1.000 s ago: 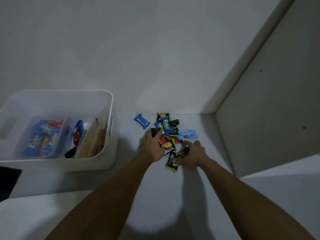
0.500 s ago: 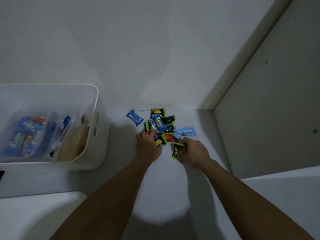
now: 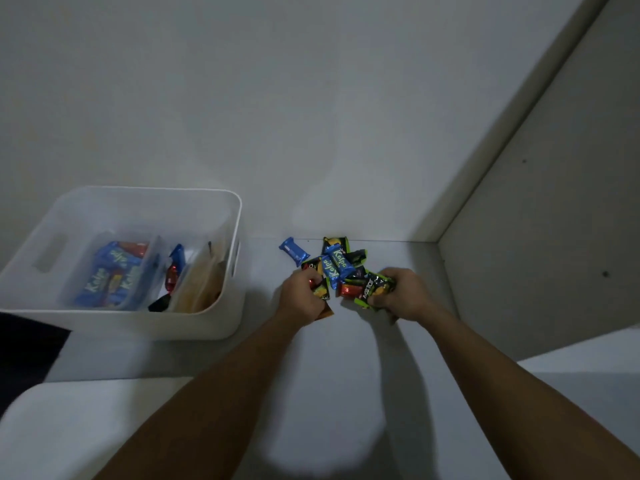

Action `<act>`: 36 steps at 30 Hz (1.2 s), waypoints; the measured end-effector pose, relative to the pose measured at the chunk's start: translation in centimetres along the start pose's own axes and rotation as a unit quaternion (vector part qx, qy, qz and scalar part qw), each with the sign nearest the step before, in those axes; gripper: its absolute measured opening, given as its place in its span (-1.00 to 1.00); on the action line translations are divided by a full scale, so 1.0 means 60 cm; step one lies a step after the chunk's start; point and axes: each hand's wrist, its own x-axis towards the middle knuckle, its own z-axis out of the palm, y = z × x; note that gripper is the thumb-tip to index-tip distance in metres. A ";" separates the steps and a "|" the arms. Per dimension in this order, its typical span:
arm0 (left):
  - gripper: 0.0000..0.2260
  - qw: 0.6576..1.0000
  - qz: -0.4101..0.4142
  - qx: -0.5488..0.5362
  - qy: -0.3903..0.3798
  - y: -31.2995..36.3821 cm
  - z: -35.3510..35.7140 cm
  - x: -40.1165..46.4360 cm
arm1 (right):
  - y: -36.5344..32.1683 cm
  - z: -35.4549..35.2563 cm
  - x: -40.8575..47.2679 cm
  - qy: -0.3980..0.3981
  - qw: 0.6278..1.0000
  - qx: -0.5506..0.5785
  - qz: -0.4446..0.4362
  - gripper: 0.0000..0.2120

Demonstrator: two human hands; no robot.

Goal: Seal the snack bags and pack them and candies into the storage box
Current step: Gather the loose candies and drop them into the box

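At the desk's far edge, the left hand and the right hand close on the candies, and the storage box stands left, nearer the left hand.

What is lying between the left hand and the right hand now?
In the head view, candies fill the gap between the left hand and the right hand: a blue Kolpa candy, a red candy and black-and-green ones.

Single head-worn wide-angle view; looks forward and down onto white surface in wall corner; forearms reach in from bottom edge; storage box at left, candy pile mid-frame, close.
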 end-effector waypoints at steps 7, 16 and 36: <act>-0.69 0.999 0.034 -0.016 0.013 0.051 -0.134 -0.026 | -0.121 -0.034 -0.011 0.017 0.997 0.051 -0.048 -0.77; -0.66 0.994 0.062 -0.043 0.080 0.062 -0.304 -0.063 | -0.312 -0.031 -0.063 -0.012 0.990 0.071 -0.120 -0.83; -0.34 0.998 -0.068 -0.002 0.011 -0.175 -0.456 -0.042 | -0.552 0.225 -0.023 -0.089 0.982 0.161 -0.048 -0.84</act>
